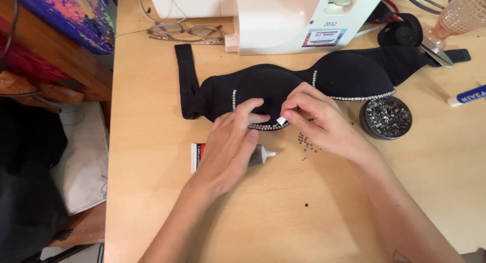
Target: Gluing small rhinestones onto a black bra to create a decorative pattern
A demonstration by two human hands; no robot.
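Wooden tabletop point(152, 141), black padded garment point(263, 85) under both hands, left hand point(230, 146) fingers pressing its rhinestone edge, right hand point(316, 118) pinching small white piece point(281, 120), glue tube point(263, 155) beneath left fingers, rhinestone tin point(387, 117) beside right.

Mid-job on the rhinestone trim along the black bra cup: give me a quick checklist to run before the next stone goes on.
1. Cup steadied: left hand presses the black bra by the lower edge. Ok.
2. Picker in hand: right hand pinches a small white tip at the rhinestone row. Ok.
3. Stone on the tip: too small to see. Cannot tell.
4. Glue tube within reach: lies under the left hand, nozzle uncapped. Ok.
5. Stone supply: round tin full, loose stones beside the right hand. Ok.
6. Glue already on the next spot: cannot tell.
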